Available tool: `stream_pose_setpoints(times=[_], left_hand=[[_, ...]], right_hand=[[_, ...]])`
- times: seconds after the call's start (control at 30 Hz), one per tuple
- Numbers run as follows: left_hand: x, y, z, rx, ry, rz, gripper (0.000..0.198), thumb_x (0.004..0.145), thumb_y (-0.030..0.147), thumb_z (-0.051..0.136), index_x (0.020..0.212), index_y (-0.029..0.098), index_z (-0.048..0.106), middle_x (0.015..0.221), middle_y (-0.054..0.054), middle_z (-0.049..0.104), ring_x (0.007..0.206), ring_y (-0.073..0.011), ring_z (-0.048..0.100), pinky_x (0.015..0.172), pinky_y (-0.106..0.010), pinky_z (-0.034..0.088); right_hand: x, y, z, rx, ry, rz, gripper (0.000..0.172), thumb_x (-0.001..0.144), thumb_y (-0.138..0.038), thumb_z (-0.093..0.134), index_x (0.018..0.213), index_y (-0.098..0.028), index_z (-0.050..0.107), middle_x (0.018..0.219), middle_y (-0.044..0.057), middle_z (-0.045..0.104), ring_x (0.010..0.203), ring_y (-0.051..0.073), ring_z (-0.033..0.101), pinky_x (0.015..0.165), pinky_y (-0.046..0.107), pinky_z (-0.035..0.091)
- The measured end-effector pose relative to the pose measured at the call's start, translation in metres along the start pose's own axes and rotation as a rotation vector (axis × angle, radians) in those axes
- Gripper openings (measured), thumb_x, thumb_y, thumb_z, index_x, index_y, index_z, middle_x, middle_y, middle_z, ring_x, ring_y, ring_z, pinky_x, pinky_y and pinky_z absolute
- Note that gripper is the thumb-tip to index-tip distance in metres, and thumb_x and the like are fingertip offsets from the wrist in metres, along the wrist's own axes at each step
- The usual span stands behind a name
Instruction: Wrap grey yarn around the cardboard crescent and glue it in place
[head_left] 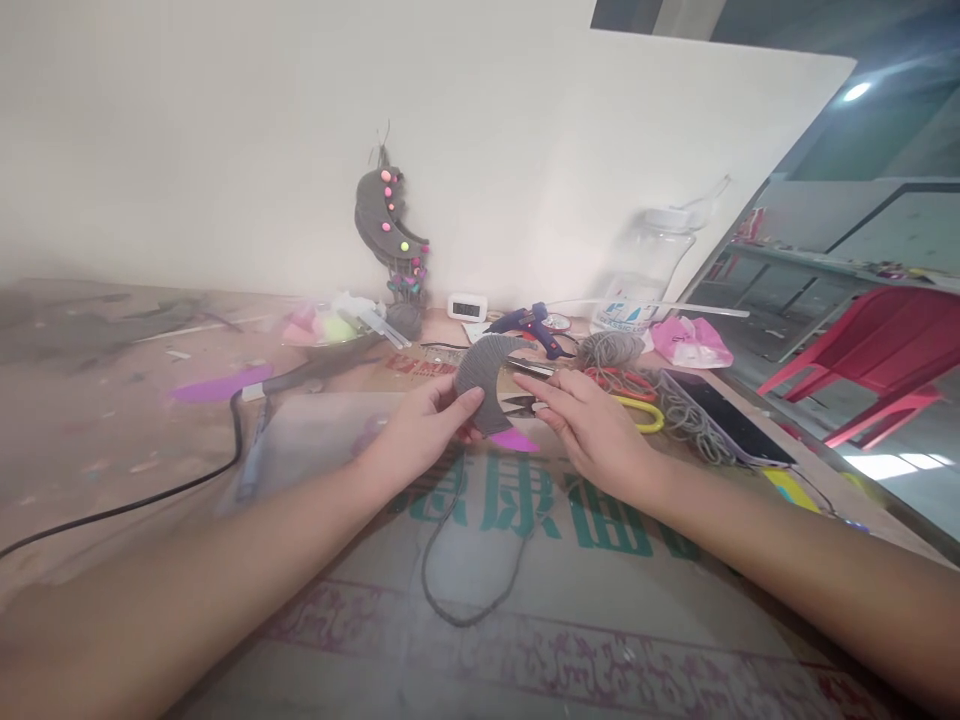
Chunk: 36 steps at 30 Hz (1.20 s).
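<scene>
My left hand point(431, 420) is closed on a crescent point(484, 380) wrapped in grey yarn, thumb on its front. A bare purple tip point(516, 440) sticks out at the lower end. A loose strand of grey yarn point(459, 622) hangs in a loop below the crescent and rises toward my right hand point(596, 425). That hand is just right of the crescent, its fingers bent together and seemingly pinching the strand; the fingertips are partly hidden. Behind it lie yellow-handled scissors point(646, 414) and a red-handled pair point(626, 380).
A finished-looking grey moon ornament point(382, 215) with coloured beads rests against the wall. Along the back stand a small digital clock point(466, 307), a glue gun point(534, 325) and a clear bottle point(637, 270). A phone point(727, 418) lies right; a black cable point(150, 495) crosses the left side.
</scene>
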<state>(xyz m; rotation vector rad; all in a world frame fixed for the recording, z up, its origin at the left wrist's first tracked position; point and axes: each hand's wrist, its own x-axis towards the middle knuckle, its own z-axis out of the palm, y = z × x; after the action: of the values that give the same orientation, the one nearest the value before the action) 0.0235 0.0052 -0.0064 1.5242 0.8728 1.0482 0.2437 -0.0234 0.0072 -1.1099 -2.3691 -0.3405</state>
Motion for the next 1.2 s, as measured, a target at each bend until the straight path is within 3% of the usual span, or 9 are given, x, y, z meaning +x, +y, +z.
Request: stream_pose_setpoints(times=[0.17, 0.33, 0.8, 1.2], left_hand=[[-0.002, 0.0029, 0.0006, 0.016, -0.004, 0.005, 0.027, 0.082, 0.045, 0.062, 0.084, 0.018, 0.064, 0.066, 0.0, 0.061, 0.061, -0.0151, 0.057, 0.059, -0.026, 0.045], [-0.0031, 0.0042, 0.0011, 0.018, -0.02, 0.017, 0.027, 0.082, 0.045, 0.062, 0.082, 0.018, 0.064, 0.067, 0.0, 0.061, 0.061, -0.0152, 0.057, 0.059, -0.026, 0.045], [-0.0021, 0.002, 0.0003, -0.006, -0.067, 0.021, 0.025, 0.083, 0.043, 0.062, 0.081, 0.019, 0.065, 0.068, 0.0, 0.063, 0.059, -0.0153, 0.057, 0.058, -0.027, 0.045], [-0.0034, 0.0059, -0.001, 0.013, -0.111, -0.018, 0.03, 0.082, 0.046, 0.063, 0.083, 0.016, 0.063, 0.071, 0.001, 0.062, 0.061, -0.0127, 0.055, 0.061, -0.025, 0.045]], right_hand=[[-0.0048, 0.0, 0.0042, 0.008, -0.019, 0.02, 0.038, 0.1, -0.03, 0.034, 0.131, -0.015, 0.051, 0.097, 0.011, 0.059, 0.086, 0.022, 0.057, 0.075, 0.036, 0.05], [-0.0054, 0.0017, 0.0073, -0.039, -0.006, -0.04, 0.036, 0.101, -0.031, 0.033, 0.121, -0.016, 0.058, 0.093, 0.011, 0.063, 0.089, 0.022, 0.059, 0.077, 0.035, 0.049], [-0.0038, 0.0031, 0.007, -0.093, -0.035, -0.104, 0.037, 0.1, -0.032, 0.035, 0.118, -0.014, 0.061, 0.091, 0.01, 0.063, 0.085, 0.021, 0.057, 0.074, 0.033, 0.046], [-0.0055, 0.0054, 0.0079, -0.068, 0.045, -0.183, 0.031, 0.099, -0.026, 0.039, 0.115, -0.013, 0.062, 0.086, 0.009, 0.062, 0.08, 0.02, 0.055, 0.07, 0.032, 0.045]])
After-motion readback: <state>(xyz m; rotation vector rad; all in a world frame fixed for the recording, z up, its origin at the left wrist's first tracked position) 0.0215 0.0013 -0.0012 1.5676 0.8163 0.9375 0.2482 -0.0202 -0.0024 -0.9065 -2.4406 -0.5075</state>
